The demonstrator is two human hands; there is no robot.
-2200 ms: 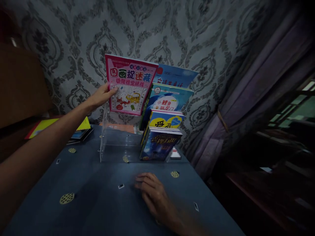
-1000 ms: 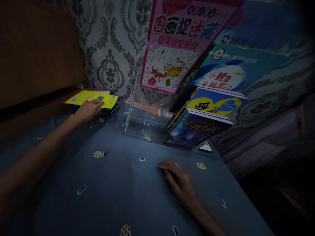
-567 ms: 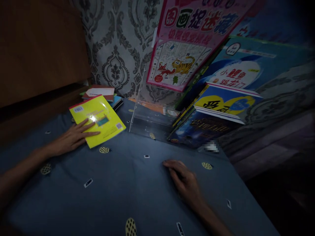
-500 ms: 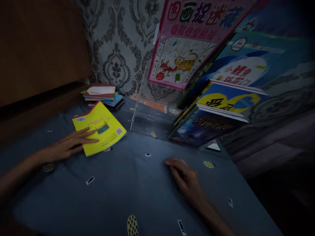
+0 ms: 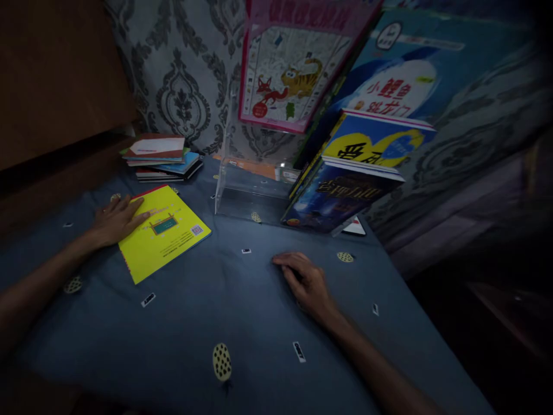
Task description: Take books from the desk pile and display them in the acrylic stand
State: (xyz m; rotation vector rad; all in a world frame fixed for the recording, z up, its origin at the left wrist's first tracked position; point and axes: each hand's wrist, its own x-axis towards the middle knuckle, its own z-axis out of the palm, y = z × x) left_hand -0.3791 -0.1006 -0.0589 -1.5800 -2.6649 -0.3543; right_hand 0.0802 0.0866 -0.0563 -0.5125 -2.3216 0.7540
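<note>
A yellow booklet (image 5: pixel 149 239) lies on the patterned blue-grey cloth (image 5: pixel 181 334), left of centre. My left hand (image 5: pixel 116 220) rests palm down on its upper left edge, fingers stretched over the cover without gripping. Farther right, my right hand (image 5: pixel 305 282) is on the cloth with its fingers loosely bent and a gap between thumb and index finger; nothing shows in it. Beyond that hand stands a clear plastic rack (image 5: pixel 250 210) with books leaning in its right part, among them a dark blue book (image 5: pixel 334 199) at the front.
Behind the yellow booklet is a small stack of books (image 5: pixel 158 158). A pink picture book (image 5: pixel 294 75) and a large blue book (image 5: pixel 397 75) stand higher in the rack. Brown wooden furniture (image 5: pixel 60 86) is at the far left. The cloth's right edge drops into shadow.
The booklet's raised upper edge has come down flat, and my left hand has shifted up to that edge. The view has tilted slightly; my right hand looks much the same.
</note>
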